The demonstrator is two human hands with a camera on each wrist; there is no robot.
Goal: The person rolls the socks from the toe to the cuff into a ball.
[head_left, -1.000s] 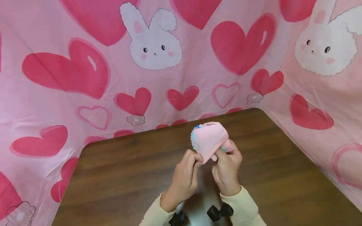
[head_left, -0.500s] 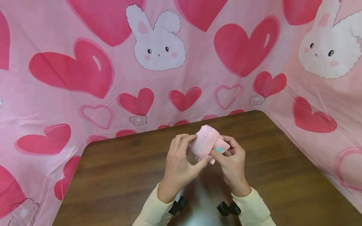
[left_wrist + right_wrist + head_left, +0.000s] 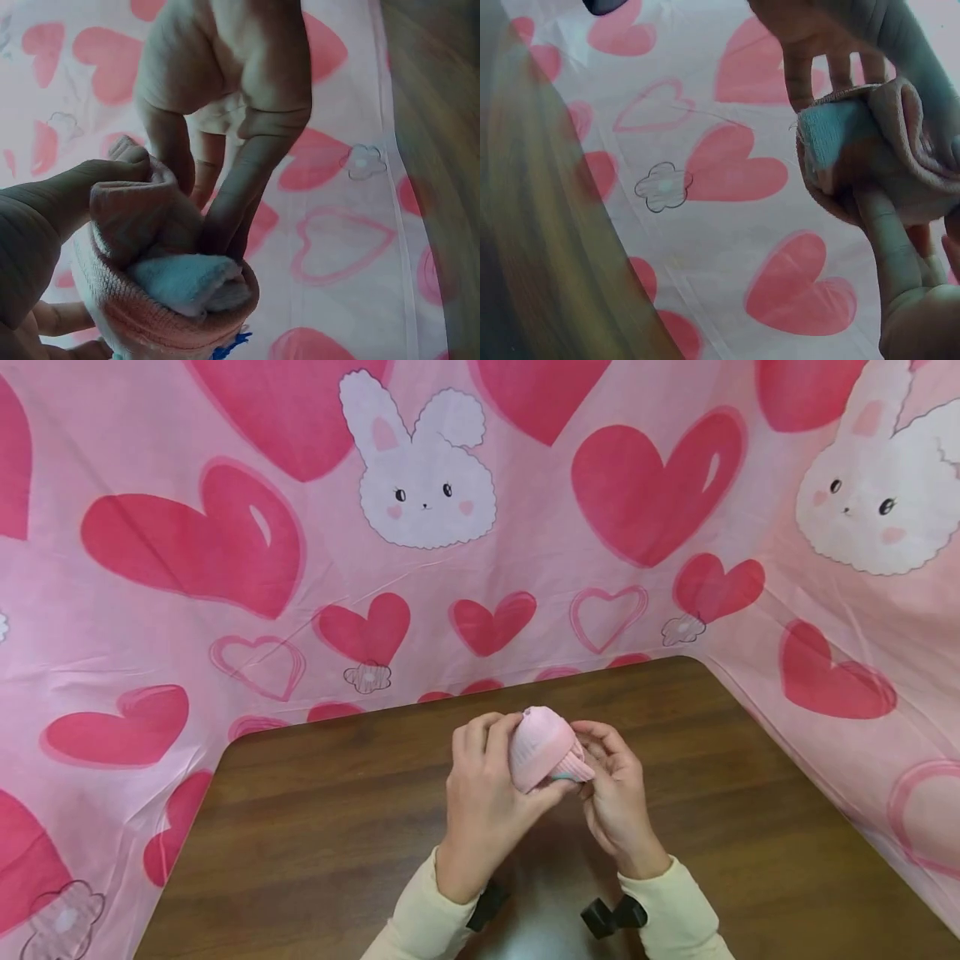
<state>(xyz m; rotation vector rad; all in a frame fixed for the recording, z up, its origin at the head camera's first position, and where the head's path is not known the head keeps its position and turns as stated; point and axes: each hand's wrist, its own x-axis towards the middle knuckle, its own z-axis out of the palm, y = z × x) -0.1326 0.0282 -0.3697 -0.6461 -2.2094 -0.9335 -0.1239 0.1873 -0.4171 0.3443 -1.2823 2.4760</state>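
A pink knit sock (image 3: 542, 745), rolled into a rounded bundle with a ribbed end sticking out on the right, is held up above the table. My left hand (image 3: 483, 793) grips the bundle from the left, its thumb along the near side. On the right, my right hand (image 3: 618, 802) holds the ribbed end with thumb and fingers. The left wrist view has the right hand's fingers (image 3: 240, 191) reaching into the folded opening, beside a turquoise part (image 3: 180, 281). That turquoise patch (image 3: 829, 139) also shows in the right wrist view. The fingertips inside the fold are hidden.
A brown wooden table (image 3: 337, 827) lies beneath both hands. Pink cloth (image 3: 525, 527) with hearts and rabbits hangs behind it and along the right side. Black wrist devices (image 3: 613, 917) sit at the cream sleeves.
My left hand has shifted from pinching the lower edge to gripping the bundle's left side. The sock has turned, its blue and frilly edge going out of sight, and looks rounder.
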